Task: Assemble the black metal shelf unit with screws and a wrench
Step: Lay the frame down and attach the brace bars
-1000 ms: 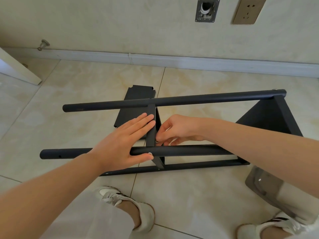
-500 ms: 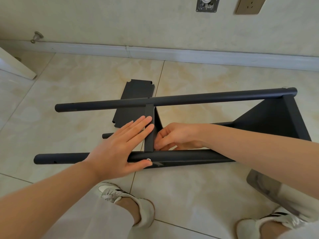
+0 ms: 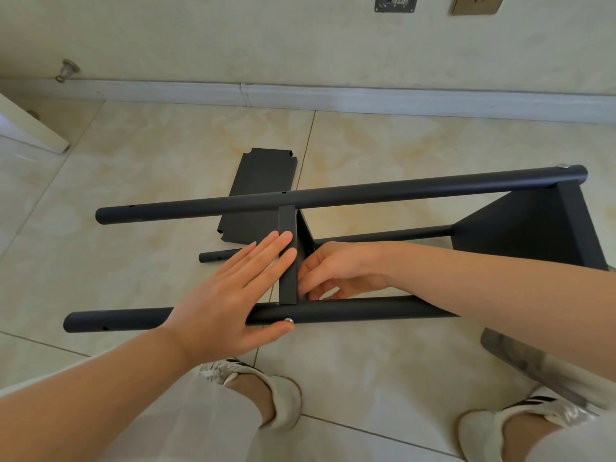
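Lying on its side on tiled floor [image 3: 400,361], shelf unit [image 3: 416,186] mid-frame, long axis left-right, free pole ends pointing left, end shelf panel [image 3: 533,228] at right. Middle shelf panel [image 3: 288,261] on edge between far pole [image 3: 200,205] and near pole [image 3: 366,310]. Left hand [image 3: 230,295] flat, fingers straight, pressing panel's left face, thumb beside screw [image 3: 288,320] on near pole. Right hand [image 3: 343,271] at panel's right face, fingers curled; pinching anything or not, cannot tell. Loose black panel [image 3: 260,181] flat on floor behind.

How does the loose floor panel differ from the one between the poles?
The loose panel lies flat on the tiles, unheld; the middle panel stands on edge between the poles, left hand against it. The loose panel shows its face, the middle panel mostly its rim. Both are black.
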`<action>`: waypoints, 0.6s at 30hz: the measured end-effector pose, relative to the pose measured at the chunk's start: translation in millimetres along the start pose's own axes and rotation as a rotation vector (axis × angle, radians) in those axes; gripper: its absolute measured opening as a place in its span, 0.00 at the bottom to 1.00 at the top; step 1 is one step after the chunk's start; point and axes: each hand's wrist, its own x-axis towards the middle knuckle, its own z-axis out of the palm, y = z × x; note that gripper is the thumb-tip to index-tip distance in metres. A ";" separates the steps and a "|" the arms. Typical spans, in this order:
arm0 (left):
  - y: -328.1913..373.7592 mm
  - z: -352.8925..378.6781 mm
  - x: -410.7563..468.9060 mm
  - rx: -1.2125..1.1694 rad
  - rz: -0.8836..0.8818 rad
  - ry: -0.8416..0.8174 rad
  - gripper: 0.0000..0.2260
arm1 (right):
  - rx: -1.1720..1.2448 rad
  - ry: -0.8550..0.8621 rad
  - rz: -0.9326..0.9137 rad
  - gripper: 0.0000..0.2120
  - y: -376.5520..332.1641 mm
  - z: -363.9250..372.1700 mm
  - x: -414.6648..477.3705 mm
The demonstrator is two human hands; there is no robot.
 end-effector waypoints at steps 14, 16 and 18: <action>1.4 2.1 -4.1 0.029 0.004 -0.011 0.37 | -0.059 -0.072 0.083 0.04 -0.4 -0.9 2.2; 1.6 1.9 -3.4 0.029 0.002 -0.005 0.37 | -0.060 -0.086 0.092 0.05 -0.7 -2.8 3.8; 1.9 1.4 -2.9 0.030 0.003 -0.004 0.37 | -0.038 -0.093 0.104 0.07 0.9 -4.7 6.0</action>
